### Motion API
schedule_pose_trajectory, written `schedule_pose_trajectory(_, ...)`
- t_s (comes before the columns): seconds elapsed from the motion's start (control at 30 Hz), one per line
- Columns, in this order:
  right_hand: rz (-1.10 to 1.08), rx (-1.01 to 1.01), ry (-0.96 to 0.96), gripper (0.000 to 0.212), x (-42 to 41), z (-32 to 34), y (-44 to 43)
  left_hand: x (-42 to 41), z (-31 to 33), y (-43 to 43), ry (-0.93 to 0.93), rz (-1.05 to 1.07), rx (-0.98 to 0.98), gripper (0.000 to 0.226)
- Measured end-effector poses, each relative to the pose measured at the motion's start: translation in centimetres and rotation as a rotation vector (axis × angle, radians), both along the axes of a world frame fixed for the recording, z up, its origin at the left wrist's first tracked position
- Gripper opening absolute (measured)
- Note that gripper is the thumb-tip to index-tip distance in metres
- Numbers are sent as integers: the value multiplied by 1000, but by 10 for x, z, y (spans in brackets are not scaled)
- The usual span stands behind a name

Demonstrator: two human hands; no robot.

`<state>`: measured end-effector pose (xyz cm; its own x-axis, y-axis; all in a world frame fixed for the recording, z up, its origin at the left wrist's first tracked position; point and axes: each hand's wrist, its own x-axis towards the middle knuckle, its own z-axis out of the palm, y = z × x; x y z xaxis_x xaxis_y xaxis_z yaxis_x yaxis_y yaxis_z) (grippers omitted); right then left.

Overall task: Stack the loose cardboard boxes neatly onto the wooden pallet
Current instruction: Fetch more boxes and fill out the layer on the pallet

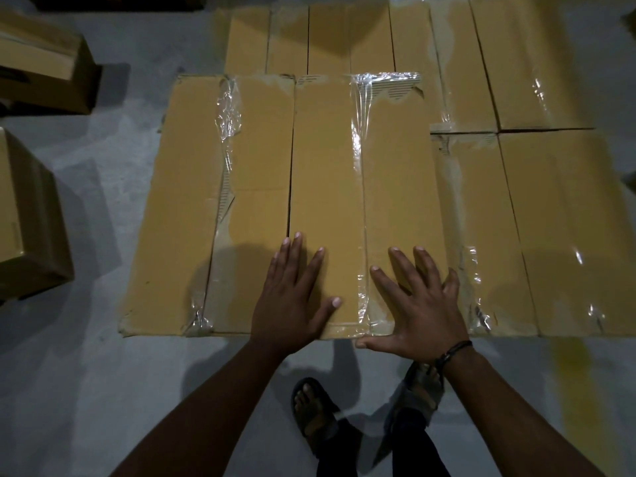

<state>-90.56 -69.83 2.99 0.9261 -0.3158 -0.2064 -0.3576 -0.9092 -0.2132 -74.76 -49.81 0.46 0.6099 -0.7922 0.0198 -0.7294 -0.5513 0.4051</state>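
A large brown cardboard box (268, 187), sealed with clear tape, lies in front of me on top of the stack. My left hand (292, 290) rests flat on its top near the front edge, fingers spread. My right hand (416, 301) lies flat beside it, thumb hooked over the front edge. Lower boxes of the stack sit to the right (557, 228), at the back right (516, 63) and behind (309, 36). The pallet is hidden under the boxes.
Two loose cardboard boxes stand on the grey floor at the left, one near (27, 215) and one farther back (44, 63). My sandalled feet (316, 407) stand close to the stack's front edge. A yellow floor mark (571, 383) runs at lower right.
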Motion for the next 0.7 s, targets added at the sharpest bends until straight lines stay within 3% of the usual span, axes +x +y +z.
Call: schedule_pose_trajectory(0.7, -11, -32, 90, 127, 3, 0, 4, 0, -17, -1, -26, 46, -46, 81)
